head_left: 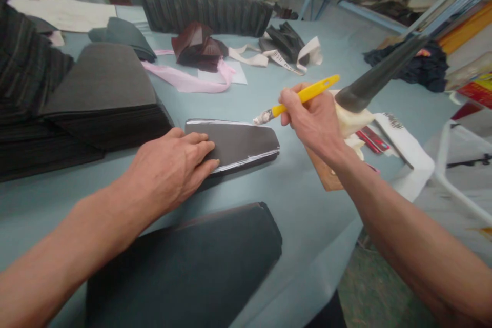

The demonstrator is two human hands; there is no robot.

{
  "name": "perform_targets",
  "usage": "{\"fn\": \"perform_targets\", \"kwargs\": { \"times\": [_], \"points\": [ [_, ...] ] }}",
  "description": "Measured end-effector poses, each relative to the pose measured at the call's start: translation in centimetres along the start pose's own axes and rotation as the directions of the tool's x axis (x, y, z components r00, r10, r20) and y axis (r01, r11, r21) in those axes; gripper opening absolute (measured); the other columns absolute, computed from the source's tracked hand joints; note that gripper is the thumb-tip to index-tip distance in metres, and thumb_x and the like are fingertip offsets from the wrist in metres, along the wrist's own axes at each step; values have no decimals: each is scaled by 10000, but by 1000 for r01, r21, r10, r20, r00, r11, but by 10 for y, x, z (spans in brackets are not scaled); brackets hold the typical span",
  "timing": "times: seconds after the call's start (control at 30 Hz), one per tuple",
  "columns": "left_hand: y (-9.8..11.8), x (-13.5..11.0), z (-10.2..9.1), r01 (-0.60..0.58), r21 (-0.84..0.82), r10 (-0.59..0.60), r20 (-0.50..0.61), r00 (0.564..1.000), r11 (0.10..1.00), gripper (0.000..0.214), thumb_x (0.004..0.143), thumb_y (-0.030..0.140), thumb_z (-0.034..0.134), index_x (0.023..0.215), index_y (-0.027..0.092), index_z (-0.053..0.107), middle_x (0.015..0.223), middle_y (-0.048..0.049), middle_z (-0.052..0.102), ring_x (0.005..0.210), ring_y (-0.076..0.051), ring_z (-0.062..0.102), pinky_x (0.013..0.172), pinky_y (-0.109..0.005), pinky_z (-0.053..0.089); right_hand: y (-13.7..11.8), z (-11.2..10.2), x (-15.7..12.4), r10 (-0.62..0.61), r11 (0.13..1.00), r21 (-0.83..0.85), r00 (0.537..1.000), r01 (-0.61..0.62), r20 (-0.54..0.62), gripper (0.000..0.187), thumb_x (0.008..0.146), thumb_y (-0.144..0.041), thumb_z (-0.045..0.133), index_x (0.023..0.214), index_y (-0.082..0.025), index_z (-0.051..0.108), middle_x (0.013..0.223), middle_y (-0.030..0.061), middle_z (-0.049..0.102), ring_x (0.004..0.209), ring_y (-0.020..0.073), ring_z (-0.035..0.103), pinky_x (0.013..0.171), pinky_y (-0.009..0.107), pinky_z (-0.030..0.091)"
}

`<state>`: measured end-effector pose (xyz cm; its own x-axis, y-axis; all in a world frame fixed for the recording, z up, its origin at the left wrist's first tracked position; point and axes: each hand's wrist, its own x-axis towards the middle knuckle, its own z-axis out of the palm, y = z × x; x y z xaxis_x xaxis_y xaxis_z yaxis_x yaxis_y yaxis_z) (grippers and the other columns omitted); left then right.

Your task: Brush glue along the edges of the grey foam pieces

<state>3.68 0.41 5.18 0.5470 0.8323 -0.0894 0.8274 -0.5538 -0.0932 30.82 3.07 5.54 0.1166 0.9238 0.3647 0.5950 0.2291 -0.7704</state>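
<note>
A small stack of dark cut fabric pieces (pixel 240 143) lies mid-way across the blue-grey cutting table (pixel 300 200). The left hand (pixel 172 169) presses flat on its left end, fingers straight, gripping nothing. The right hand (pixel 311 118), just right of it, has its fingers curled round a yellow-handled tool (pixel 303 96), whitish tip near the stack's far edge. 2 bigger dark stacks lie by the left edge (pixel 100 87) and the near edge (pixel 192 266).

Pink ribbon (pixel 184 81), maroon fabric (pixel 198 46), grey fabric stack (pixel 103 87), perhaps measuring tape (pixel 282 61)
</note>
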Motion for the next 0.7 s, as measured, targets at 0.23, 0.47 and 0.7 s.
{"fn": "perform_targets", "kwargs": {
  "times": [0.23,0.47,0.7],
  "points": [
    [-3,5,-7,3,62,-9,87,996,998,623,910,548,699,1441,226,650,1544,-111,644,1289,-408,652,1040,-513,580,9,-20,-44,-14,985,171,996,30,-91,398,1007,-575,676,818,-228,630,559,-52,578,503,96,488,497,256,405],
    [-16,6,-3,-38,2,38,49,998,999,679,905,610,629,1466,227,632,1553,-108,637,1305,-390,647,1102,-520,564,11,-34,-73,16,976,219,992,11,-123,432,997,-646,663,851,-240,636,581,-45,586,491,97,487,465,257,412],
    [-38,10,-5,-109,-139,108,-9,994,984,618,929,667,420,1352,303,684,1423,-58,725,1235,-317,702,1153,-445,527,7,-42,-90,48,938,347,979,25,-198,419,939,-636,736,829,-238,662,561,-49,607,467,98,499,443,260,387]
  ]
}}
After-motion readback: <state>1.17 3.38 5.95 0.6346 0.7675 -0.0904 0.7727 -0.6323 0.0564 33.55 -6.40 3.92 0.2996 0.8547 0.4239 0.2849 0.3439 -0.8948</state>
